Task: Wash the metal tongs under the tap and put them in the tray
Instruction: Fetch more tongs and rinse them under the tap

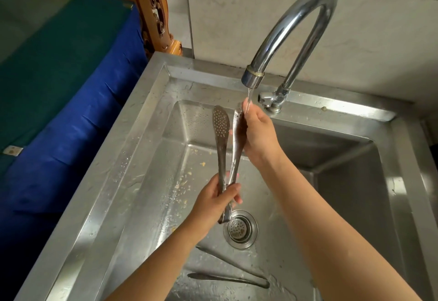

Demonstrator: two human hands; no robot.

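Head: right hand apparently grips tongs.

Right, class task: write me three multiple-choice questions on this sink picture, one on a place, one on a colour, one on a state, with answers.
1. Where does the left hand hold the tongs? A) the holed tip B) the hinge end, nearest the drain C) nowhere
2. What colour is the cloth hanging beside the sink? A) red B) white C) blue
3. What is the tap doing? A) running B) turned off C) lying in the basin
Answers: 1 B, its fingers wrap the joined end; 2 C, blue folds hang along the sink's left side; 3 A, a thin stream of water falls onto the right hand.
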